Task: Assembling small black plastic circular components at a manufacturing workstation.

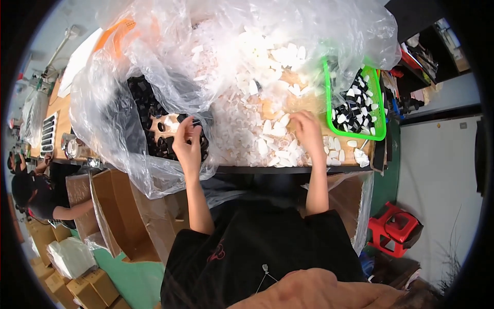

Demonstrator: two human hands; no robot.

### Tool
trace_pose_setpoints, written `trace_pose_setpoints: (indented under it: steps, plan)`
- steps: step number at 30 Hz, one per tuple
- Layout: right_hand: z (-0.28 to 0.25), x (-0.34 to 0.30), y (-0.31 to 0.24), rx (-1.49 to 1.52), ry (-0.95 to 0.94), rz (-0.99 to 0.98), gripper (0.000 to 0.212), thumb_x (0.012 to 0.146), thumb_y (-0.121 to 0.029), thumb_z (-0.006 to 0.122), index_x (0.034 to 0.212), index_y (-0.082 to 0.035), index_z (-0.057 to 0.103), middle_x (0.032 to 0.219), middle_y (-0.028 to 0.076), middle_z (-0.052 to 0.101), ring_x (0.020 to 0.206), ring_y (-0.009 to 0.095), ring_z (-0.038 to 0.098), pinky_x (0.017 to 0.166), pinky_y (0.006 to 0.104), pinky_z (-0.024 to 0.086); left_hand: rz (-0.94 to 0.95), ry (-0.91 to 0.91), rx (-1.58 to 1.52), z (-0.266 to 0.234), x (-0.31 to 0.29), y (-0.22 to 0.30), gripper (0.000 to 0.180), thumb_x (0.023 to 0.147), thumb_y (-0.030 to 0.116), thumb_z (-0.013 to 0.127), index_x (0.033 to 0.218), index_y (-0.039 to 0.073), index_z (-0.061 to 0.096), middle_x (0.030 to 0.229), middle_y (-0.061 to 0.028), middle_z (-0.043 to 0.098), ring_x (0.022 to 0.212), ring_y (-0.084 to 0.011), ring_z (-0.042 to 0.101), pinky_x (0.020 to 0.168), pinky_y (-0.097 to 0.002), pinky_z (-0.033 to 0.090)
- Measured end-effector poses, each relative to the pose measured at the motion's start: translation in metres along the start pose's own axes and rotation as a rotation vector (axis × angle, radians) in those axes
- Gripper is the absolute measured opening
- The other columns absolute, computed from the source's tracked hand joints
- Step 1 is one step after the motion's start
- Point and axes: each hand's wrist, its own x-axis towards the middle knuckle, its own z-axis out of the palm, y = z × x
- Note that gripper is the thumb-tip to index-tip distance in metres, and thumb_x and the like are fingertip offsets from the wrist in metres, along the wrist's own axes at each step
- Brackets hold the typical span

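My left hand (188, 147) is over a clear plastic bag (110, 121) holding many small black oval pieces (163, 147). Its fingers are bent toward the thumb; a dark bit shows by the tips, but I cannot make out what they hold. To the right, my right hand (309, 135) is lowered with curled fingers beside loose white oval pieces (278, 129). Whatever those fingertips grip is too small to tell. A bright green basket (382, 110) at the right holds mixed black and white pieces (355, 108).
Translucent scraps (231, 129) cover the middle of the wooden table (272, 108), and plastic sheeting (355, 26) heaps at the back. An open cardboard box (126, 216) stands below left. A co-worker (38, 193) sits at far left; a red stool (393, 229) stands right.
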Motion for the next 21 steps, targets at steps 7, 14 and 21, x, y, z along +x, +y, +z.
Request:
trace_pose_setpoints:
  steps: [7,14,21]
  plan:
    - [0.034,0.003,-0.003,-0.087,0.034,-0.035,0.02,0.08,0.007,0.062,0.095,-0.005,0.068,0.101,0.009,0.061,0.096,0.029,0.058,0.081,0.039,0.049,-0.161,-0.333,-0.713,0.039,-0.025,0.018,0.024,0.095,0.0,0.059,0.119,-0.002,0.059,0.113,-0.0096,0.066,0.094,-0.0141,0.064,0.086,-0.0297,0.054]
    - [0.029,-0.006,-0.037,0.552,0.156,0.223,0.022,0.092,0.004,0.059,0.112,-0.004,0.057,0.108,0.007,0.059,0.081,0.015,0.062,0.07,0.0273,0.05,-0.313,-0.48,-0.993,0.069,-0.047,0.028,0.021,0.096,0.003,0.058,0.117,-0.001,0.058,0.114,-0.0131,0.064,0.099,-0.0248,0.068,0.088,-0.0316,0.056]
    - [0.004,-0.017,-0.089,0.927,0.14,0.084,0.022,0.085,0.002,0.071,0.105,-0.002,0.061,0.101,0.006,0.061,0.08,0.011,0.063,0.066,0.0233,0.052,-0.362,-0.564,-0.994,0.075,-0.049,0.029,0.026,0.097,0.005,0.058,0.122,0.0,0.057,0.114,-0.0114,0.063,0.097,-0.0214,0.067,0.087,-0.0318,0.057]
